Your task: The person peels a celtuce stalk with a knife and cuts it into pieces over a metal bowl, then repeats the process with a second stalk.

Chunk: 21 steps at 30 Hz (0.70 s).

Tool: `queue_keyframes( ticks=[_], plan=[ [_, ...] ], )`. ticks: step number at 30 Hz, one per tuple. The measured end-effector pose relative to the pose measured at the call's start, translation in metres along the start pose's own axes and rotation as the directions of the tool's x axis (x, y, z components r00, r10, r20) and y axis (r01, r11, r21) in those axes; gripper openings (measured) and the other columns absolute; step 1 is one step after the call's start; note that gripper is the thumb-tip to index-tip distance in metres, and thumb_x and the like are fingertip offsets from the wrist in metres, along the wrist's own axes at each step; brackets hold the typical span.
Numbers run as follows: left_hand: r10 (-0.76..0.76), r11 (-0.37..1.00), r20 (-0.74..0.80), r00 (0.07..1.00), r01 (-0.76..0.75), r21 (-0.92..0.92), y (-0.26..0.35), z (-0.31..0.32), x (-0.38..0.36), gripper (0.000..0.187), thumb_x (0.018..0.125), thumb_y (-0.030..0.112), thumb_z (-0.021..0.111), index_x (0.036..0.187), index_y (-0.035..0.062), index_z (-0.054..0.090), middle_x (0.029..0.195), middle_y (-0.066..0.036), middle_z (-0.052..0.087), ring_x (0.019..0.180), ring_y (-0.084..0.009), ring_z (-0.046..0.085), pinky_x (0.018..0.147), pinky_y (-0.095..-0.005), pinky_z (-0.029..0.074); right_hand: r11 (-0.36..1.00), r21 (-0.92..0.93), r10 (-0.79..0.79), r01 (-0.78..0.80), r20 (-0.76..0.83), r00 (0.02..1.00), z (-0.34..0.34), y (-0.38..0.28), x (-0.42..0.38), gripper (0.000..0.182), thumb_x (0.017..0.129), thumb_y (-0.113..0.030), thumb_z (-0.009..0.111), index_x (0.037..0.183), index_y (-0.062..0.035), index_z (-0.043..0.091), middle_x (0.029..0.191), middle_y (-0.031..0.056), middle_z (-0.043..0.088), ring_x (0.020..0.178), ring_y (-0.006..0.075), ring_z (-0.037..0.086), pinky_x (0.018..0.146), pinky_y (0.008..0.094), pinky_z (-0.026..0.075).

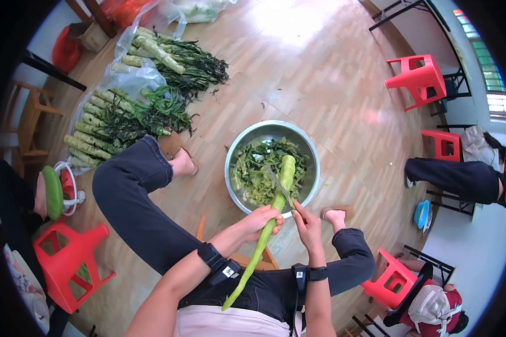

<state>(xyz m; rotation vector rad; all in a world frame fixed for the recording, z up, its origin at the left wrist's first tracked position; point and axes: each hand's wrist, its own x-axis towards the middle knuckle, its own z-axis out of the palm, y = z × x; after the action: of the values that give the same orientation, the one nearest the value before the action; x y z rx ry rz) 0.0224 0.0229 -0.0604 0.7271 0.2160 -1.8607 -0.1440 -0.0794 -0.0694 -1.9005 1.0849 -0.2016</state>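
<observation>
1. Here's the green stem [260, 247], a long one, tilted with its thick end over the metal bowl [227, 168] and its thin end running near, towards the lap.
2. The left hand [260, 221] is closed round the stem, just beside the bowl's near rim.
3. And the right hand [308, 222] is gripping a knife [280, 186], its blade slanting across the stem's thick part, above the bowl.
4. Inside the bowl, green scraps [253, 177] and dark leaves cover much of the bottom.
5. Over to the far left, leafy stalks [90, 135] lie in bundles by clear plastic [130, 78] on the wooden floor [331, 90].
6. Far right, a red stool [419, 78] stands well apart.
</observation>
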Motion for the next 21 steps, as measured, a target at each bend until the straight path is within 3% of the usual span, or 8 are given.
queue_keyframes(
  ticks=[3, 5, 9, 11, 15, 18, 21],
  plan=[
    [0.029, 0.999, 0.058, 0.998, -0.027, -0.041, -0.004, 0.003, -0.006, 0.007, 0.084, 0.011, 0.045, 0.082, 0.0046, 0.043, 0.073, -0.004, 0.048, 0.059, -0.0111, 0.049, 0.052, -0.0231, 0.042, 1.000, -0.011, -0.010, 0.010, -0.040, 0.999, 0.003, 0.008, 0.008, 0.029, 0.086, -0.015, 0.060, 0.114, -0.0086, 0.061, 0.059, 0.0016, 0.052, 0.053, 0.0049, 0.041, 0.049, 0.0228, 0.037],
    [0.054, 0.995, 0.112, 0.992, -0.044, -0.092, -0.004, 0.008, -0.010, 0.006, 0.085, 0.010, 0.044, 0.083, 0.0050, 0.042, 0.073, -0.004, 0.047, 0.059, -0.0109, 0.049, 0.053, -0.0229, 0.042, 0.989, 0.139, 0.067, -0.051, -0.119, 0.991, 0.009, 0.027, 0.018, 0.028, 0.087, -0.016, 0.058, 0.114, -0.0074, 0.060, 0.062, -0.0020, 0.053, 0.052, 0.0054, 0.042, 0.049, 0.0219, 0.037],
    [0.056, 0.991, 0.143, 0.988, -0.038, -0.128, -0.011, 0.001, -0.003, 0.008, 0.085, 0.008, 0.044, 0.092, 0.0061, 0.041, 0.074, -0.003, 0.046, 0.058, -0.0115, 0.048, 0.053, -0.0229, 0.042, 0.963, 0.200, 0.205, -0.178, -0.126, 0.971, 0.017, 0.047, 0.031, 0.030, 0.089, -0.016, 0.056, 0.117, -0.0053, 0.058, 0.063, -0.0055, 0.051, 0.052, 0.0047, 0.042, 0.048, 0.0200, 0.035],
    [0.079, 0.994, 0.098, 0.992, -0.072, -0.078, -0.009, 0.001, -0.005, 0.006, 0.087, 0.011, 0.046, 0.090, 0.0058, 0.043, 0.074, -0.003, 0.047, 0.060, -0.0118, 0.049, 0.055, -0.0231, 0.043, 0.818, 0.482, 0.402, -0.315, -0.087, 0.911, 0.019, 0.052, 0.031, 0.034, 0.090, -0.017, 0.054, 0.121, -0.0030, 0.054, 0.062, -0.0071, 0.046, 0.051, 0.0032, 0.040, 0.046, 0.0183, 0.032],
    [0.076, 0.993, 0.033, 0.997, -0.073, -0.089, -0.008, -0.006, 0.014, 0.008, 0.088, 0.015, 0.049, 0.089, 0.0064, 0.048, 0.077, -0.003, 0.052, 0.063, -0.0125, 0.052, 0.059, -0.0235, 0.044, 0.789, 0.537, 0.380, -0.298, -0.045, 0.924, 0.018, 0.040, 0.012, 0.035, 0.091, -0.017, 0.053, 0.123, -0.0025, 0.052, 0.061, -0.0074, 0.042, 0.051, 0.0019, 0.037, 0.045, 0.0176, 0.030],
    [0.028, 0.991, -0.080, 0.996, -0.038, -0.127, -0.011, -0.006, 0.032, 0.011, 0.088, 0.018, 0.051, 0.089, 0.0074, 0.052, 0.078, -0.003, 0.055, 0.068, -0.0141, 0.056, 0.063, -0.0262, 0.045, 0.826, 0.456, 0.344, -0.331, 0.057, 0.937, 0.024, 0.030, -0.002, 0.035, 0.091, -0.017, 0.054, 0.122, -0.0019, 0.053, 0.062, -0.0066, 0.045, 0.052, 0.0021, 0.039, 0.046, 0.0176, 0.032],
    [-0.074, 0.996, -0.088, 0.993, 0.079, 0.050, -0.019, -0.003, 0.034, 0.014, 0.088, 0.020, 0.051, 0.092, 0.0068, 0.051, 0.077, -0.002, 0.057, 0.071, -0.0172, 0.059, 0.065, -0.0311, 0.047, 0.850, 0.433, 0.314, -0.302, 0.045, 0.948, 0.033, 0.029, -0.010, 0.036, 0.089, -0.016, 0.056, 0.122, -0.0011, 0.053, 0.066, -0.0054, 0.050, 0.055, 0.0023, 0.042, 0.049, 0.0177, 0.035]
  ],
)
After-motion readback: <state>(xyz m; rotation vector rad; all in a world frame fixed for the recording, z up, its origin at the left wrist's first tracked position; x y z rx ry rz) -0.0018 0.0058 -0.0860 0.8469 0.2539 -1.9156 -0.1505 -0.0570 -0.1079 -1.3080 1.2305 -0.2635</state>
